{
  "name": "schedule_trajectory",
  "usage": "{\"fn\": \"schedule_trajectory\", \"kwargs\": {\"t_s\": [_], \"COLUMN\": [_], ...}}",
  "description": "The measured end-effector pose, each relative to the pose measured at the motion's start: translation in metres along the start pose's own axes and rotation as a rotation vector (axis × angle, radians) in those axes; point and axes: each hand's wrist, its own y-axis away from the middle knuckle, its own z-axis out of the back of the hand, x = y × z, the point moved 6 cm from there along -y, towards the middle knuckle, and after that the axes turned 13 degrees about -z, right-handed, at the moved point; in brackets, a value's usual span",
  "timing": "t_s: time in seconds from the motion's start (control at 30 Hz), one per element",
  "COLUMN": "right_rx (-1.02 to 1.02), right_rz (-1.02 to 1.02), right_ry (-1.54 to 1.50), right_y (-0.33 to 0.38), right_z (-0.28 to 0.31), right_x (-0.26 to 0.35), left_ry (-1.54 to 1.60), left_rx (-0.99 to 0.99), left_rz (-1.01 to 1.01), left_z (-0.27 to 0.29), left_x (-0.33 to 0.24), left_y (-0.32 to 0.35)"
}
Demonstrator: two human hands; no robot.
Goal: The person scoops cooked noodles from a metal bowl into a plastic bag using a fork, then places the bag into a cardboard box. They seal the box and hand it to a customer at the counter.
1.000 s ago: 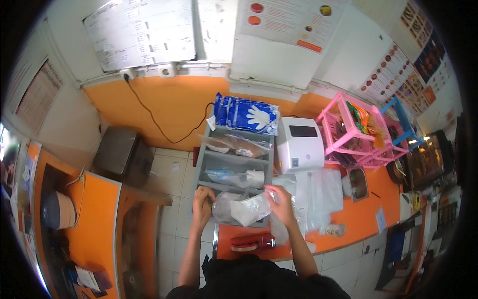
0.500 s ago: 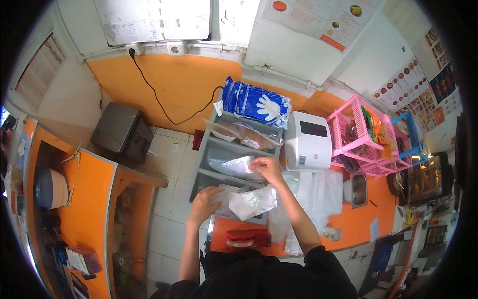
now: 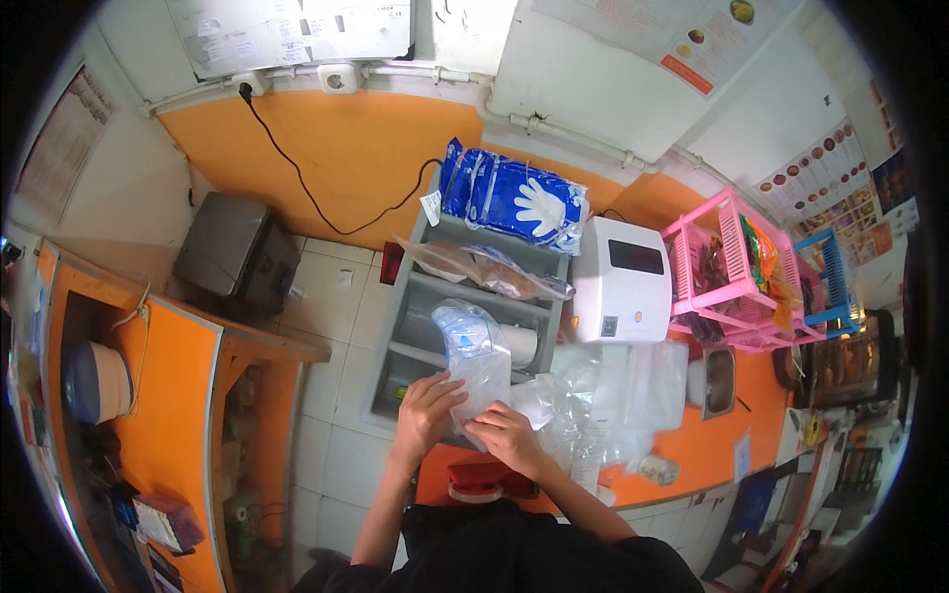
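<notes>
Both hands are closed on a clear plastic bag (image 3: 473, 351) that stands out over the grey divided tray (image 3: 381, 371). My left hand (image 3: 427, 410) grips its near left edge, and my right hand (image 3: 506, 437) pinches the near right edge. Inside the bag, light blue markings show through. A white roll (image 3: 519, 344) lies in the tray compartment just right of the bag. Just beyond it, brownish clear packages (image 3: 499, 272) rest across a farther compartment. Close to my body sits a red tape dispenser (image 3: 479, 481), partly hidden by my right forearm.
Blue glove packs (image 3: 524, 203) lie on the tray's far end. Right of it stand a white machine (image 3: 621, 280) and a pink basket rack (image 3: 722, 272). More clear bags (image 3: 633, 400) spread over the orange counter (image 3: 704, 445) beside a metal container (image 3: 714, 381).
My right hand has come back from over the tray to meet my left. Both now hold the clear bag upright, and the white roll in the compartment has come into view.
</notes>
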Motion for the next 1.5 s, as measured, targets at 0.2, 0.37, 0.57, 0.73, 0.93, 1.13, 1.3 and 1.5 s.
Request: {"fn": "schedule_trajectory", "kwargs": {"t_s": [0.2, 0.37, 0.57, 0.73, 0.93, 1.13, 1.3, 1.5], "right_rx": [-0.067, -0.185, -0.640, -0.410, -0.203, -0.435, -0.360, -0.350], "right_rz": [-0.068, -0.079, -0.657, -0.709, -0.601, -0.532, -0.872, -0.936], "right_ry": [-0.026, -0.113, 0.009, -0.114, -0.056, -0.022, 0.288, -0.215], "right_y": [0.015, 0.013, 0.034, 0.058, 0.053, 0.060, 0.110, 0.161], "right_z": [-0.004, 0.017, 0.063, 0.035, 0.003, 0.051, 0.083, 0.092], "right_x": [-0.010, 0.003, -0.031, -0.065, -0.035, -0.030, -0.090, -0.147], "left_ry": [-0.065, -0.065, -0.015, -0.027, -0.036, -0.003, 0.005, -0.171], "left_rx": [-0.020, -0.135, -0.375, -0.286, -0.218, -0.174, -0.162, 0.013], "left_rz": [-0.015, -0.002, 0.371, 0.403, 0.400, 0.340, 0.300, 0.243], "left_z": [0.003, 0.014, 0.053, 0.057, 0.054, 0.051, 0.053, 0.056], "left_x": [-0.009, 0.013, 0.050, 0.061, 0.052, 0.037, 0.028, -0.008], "left_y": [-0.009, -0.014, -0.024, -0.026, -0.020, -0.022, -0.022, -0.040]}}
